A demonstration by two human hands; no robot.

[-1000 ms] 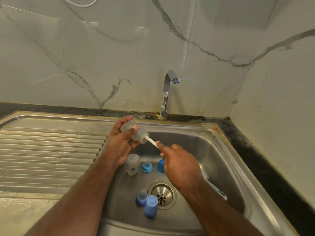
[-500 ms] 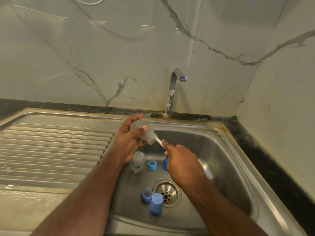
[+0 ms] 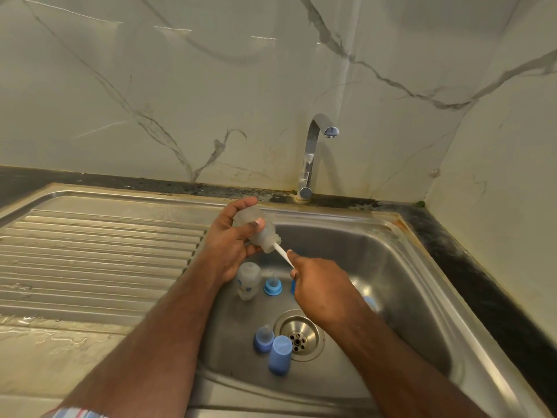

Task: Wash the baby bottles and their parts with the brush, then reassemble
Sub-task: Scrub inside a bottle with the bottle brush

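We hold a clear baby bottle (image 3: 254, 229) in our left hand (image 3: 232, 245), fingers and thumb wrapped round its body, above the sink basin's back-left corner. It is tipped with the mouth pointing down and to the right, probably so the brush can go straight in and any water drains into the basin rather than onto the drainboard (image 3: 96, 251).

Our right hand (image 3: 319, 289) is clamped on the brush handle (image 3: 283, 255). The white shaft runs from our fingers into the bottle's mouth; the bristle head is hidden inside. A bluish end of the tool seems to show behind the right wrist, but we cannot be sure.

On the floor of the sink (image 3: 391, 267), toward the left wall, a second clear bottle (image 3: 247, 280) lies, and just beside it a blue collar with its teat (image 3: 272, 285) stands upright. Near the front, beside the drain (image 3: 298, 334), stand another collar with teat (image 3: 263, 337) and a blue cap (image 3: 280, 354), touching or nearly so. These parts are apart from the bottles, so reassembly is not yet begun. We judge the task to be in the scrubbing stage.

The tap (image 3: 313, 152) stands at the back edge; no water is visibly running.
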